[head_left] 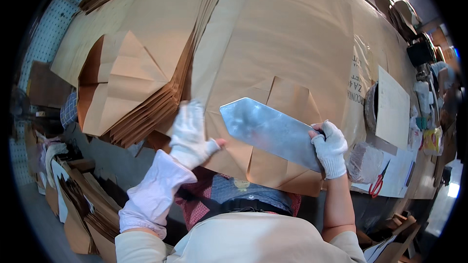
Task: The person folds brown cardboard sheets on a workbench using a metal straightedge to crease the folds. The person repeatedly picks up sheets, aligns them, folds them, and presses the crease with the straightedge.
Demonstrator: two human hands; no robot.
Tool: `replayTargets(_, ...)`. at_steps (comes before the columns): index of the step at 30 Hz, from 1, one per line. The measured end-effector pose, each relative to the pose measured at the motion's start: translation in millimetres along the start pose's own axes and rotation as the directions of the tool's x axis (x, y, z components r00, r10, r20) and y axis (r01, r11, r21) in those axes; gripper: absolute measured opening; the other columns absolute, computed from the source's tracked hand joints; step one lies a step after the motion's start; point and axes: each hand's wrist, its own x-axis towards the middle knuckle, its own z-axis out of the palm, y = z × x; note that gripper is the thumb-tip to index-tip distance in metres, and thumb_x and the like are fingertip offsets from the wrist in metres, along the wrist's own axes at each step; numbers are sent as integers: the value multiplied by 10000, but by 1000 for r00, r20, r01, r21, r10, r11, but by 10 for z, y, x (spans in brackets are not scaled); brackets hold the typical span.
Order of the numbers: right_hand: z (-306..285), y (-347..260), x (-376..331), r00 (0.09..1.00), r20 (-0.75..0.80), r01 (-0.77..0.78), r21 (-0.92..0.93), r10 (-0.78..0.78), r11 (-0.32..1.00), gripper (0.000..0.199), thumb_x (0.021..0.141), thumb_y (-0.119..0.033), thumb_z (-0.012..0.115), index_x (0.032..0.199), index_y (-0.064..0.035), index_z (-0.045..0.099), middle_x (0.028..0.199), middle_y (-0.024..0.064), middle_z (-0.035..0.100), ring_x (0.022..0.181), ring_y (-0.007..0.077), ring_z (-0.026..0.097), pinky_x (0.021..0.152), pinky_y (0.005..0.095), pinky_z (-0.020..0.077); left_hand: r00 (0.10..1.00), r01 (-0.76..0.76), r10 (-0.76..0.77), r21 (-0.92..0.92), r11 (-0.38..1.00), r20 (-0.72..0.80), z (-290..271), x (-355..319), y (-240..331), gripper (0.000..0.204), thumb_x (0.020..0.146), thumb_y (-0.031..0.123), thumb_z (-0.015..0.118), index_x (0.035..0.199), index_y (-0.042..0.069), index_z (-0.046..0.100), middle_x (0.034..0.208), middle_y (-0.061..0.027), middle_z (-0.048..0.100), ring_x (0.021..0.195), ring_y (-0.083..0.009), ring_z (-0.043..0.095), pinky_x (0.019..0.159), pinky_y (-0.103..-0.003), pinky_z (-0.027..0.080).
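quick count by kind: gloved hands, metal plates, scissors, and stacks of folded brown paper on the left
gloved hands: 2 (left hand, right hand)
metal plate: 1
red-handled scissors: 1
stack of folded brown paper: 1
total: 5

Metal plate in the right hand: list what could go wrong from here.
1. The metal plate has a pointed tip aimed toward the left hand, whose thumb pokes bare from its glove; a slip might nick it.
2. The right hand holds only the plate's end, so it may twist and crease the brown paper bag.
3. The fanned stack of folded bags overhangs the table edge and might slide off.
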Motion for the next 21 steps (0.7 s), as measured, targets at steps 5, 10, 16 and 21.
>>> replayTargets(5,114,-153,137,997,52,64,-38,-62,997,150,812,-169,763,879,-51,698,896,125,718,853,332,701,767,412,552,965,-262,262,-164,951,-18,-117,-16,141,818,623,232,875,1299,-99,556,1337,-284,580,1317,-509,494,1135,-561,401)
replayTargets(10,128,-250,214,990,94,118,-88,-110,989,168,817,-192,758,886,-52,694,914,125,717,889,338,698,789,423,549,959,-284,284,-154,947,-20,88,-117,201,670,652,87,792,1270,-75,590,1352,-244,597,1342,-458,499,1100,-518,461)
replayTargets(16,249,-210,219,980,0,200,-85,-200,976,190,818,-200,756,940,-66,698,946,118,715,899,332,700,798,427,549,962,-236,258,-203,950,88,-82,-1,220,640,721,117,749,1305,-79,576,1376,-255,585,1366,-474,479,1101,-530,445)
replayTargets(21,283,-272,134,776,119,627,-256,-619,736,550,808,-342,771,1237,-18,656,1391,171,592,1350,364,515,1170,519,365,976,-213,216,-63,975,42,88,-178,314,626,818,137,672,1396,-63,532,1472,-276,521,1421,-496,429,1135,-551,384)
